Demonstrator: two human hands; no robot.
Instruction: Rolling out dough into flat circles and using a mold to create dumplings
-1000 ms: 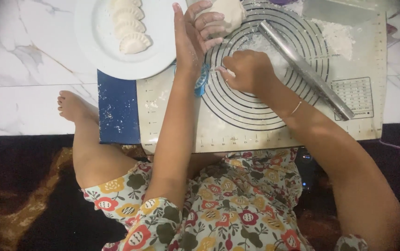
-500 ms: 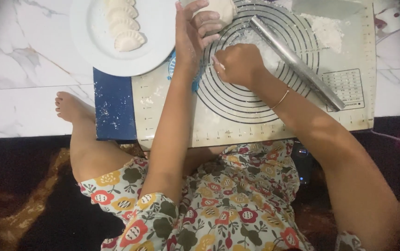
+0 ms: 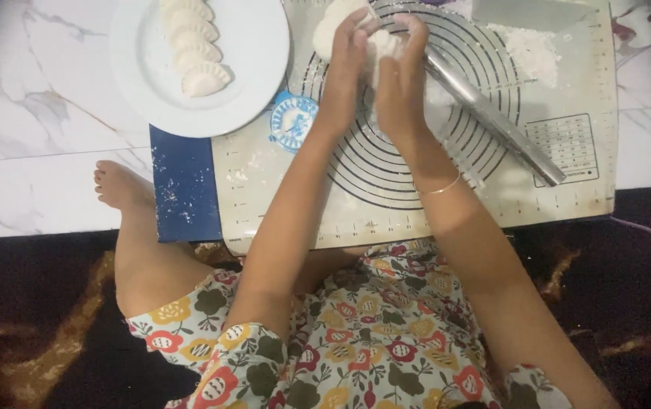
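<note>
small dough piece (image 3: 380, 45) pinched between left hand (image 3: 344, 64) and right hand (image 3: 401, 79) grips; dough ball (image 3: 329, 26) just behind left; rolling pin (image 3: 492, 125) diagonal, right side.

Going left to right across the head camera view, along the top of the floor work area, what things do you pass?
White plate of folded dumplings → round blue cutter → left hand → right hand, both pinching dough → metal rolling pin → flour pile.
</note>
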